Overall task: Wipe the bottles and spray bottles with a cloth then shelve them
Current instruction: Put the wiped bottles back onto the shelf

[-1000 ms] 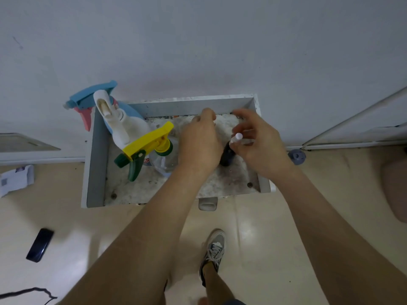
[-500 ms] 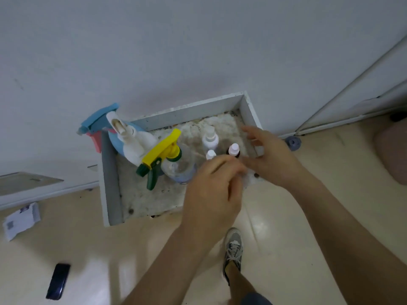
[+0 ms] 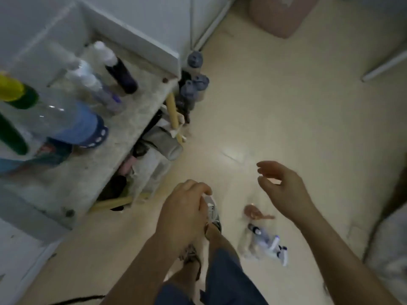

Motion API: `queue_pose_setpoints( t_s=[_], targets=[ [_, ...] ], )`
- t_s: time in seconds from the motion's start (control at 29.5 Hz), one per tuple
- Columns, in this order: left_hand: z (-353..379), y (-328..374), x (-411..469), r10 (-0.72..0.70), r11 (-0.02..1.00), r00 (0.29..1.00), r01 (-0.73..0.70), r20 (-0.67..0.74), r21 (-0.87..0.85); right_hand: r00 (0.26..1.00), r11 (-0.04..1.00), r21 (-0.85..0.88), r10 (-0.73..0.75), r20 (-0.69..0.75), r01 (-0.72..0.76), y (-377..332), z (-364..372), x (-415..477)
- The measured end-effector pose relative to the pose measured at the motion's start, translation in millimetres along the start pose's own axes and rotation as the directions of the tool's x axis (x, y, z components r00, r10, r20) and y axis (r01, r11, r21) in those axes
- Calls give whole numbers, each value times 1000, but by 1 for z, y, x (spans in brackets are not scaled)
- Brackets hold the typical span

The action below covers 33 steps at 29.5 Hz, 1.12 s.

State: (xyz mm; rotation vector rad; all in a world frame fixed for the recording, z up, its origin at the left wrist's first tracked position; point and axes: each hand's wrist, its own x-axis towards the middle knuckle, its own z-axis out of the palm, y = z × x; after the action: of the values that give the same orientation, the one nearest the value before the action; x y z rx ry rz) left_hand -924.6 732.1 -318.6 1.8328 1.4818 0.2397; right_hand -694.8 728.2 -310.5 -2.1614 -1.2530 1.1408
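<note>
My left hand [image 3: 185, 209] hangs over the floor with loosely curled fingers and holds nothing. To its right, my right hand [image 3: 284, 190] is spread and relaxed, also holding nothing. Both are well clear of the shelf [image 3: 88, 172] at the left. On the shelf stand a dark bottle with a white cap [image 3: 121, 72], a small clear bottle [image 3: 94, 88] and a large clear spray bottle with a yellow and green trigger [image 3: 57, 117]. A small clear spray bottle [image 3: 266, 239] lies on the floor below my right hand, beside a blurred pinkish thing [image 3: 256, 213].
Under the shelf's edge sits clutter: grey bottles [image 3: 193, 86], wooden handles [image 3: 172, 113] and a grey roll [image 3: 165, 142]. My shoe [image 3: 212, 211] and leg are beneath my left hand. A pink bin [image 3: 284, 16] stands at the top right. A black cable [image 3: 77, 300] runs along the bottom.
Both hands have pulled back from the shelf and dropped toward the floor. The view has swung right and down, so the shelf now sits at the left.
</note>
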Motion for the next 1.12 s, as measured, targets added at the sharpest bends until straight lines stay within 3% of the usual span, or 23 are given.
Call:
queue_pose_setpoints(
  t_s=[0.14,0.24,0.34,0.47,0.58,0.71,0.81,0.88,0.98,1.12],
  targets=[
    [72,-11,-4,39,996,979,-54,200,72,936,935,52,350,31,-351,120,-3,-51],
    [137,-16,-8,73,981,937,-129,342,144,809,768,290,587,38,-571,202,0,-84],
    [201,-22,-14,111,962,898,-204,426,180,673,576,450,736,78,-682,281,12,-111],
    [303,-34,-16,148,918,815,-325,560,230,628,539,437,774,79,-720,389,43,-130],
    [393,-50,-9,212,880,759,-422,616,217,672,616,342,738,66,-710,467,73,-119],
    [518,-68,8,210,878,694,-444,688,180,712,657,309,693,110,-687,559,121,-93],
    [599,-73,12,267,869,730,-465,629,171,763,692,368,642,80,-621,608,153,-68],
    [636,-74,8,222,892,760,-411,611,187,771,732,348,636,-40,-586,629,173,-56],
    [666,-67,1,31,940,775,-237,631,245,700,709,403,685,-201,-579,636,191,-52],
    [651,-48,0,-21,969,813,-128,582,213,618,700,486,704,-349,-523,620,168,-63]
  ],
)
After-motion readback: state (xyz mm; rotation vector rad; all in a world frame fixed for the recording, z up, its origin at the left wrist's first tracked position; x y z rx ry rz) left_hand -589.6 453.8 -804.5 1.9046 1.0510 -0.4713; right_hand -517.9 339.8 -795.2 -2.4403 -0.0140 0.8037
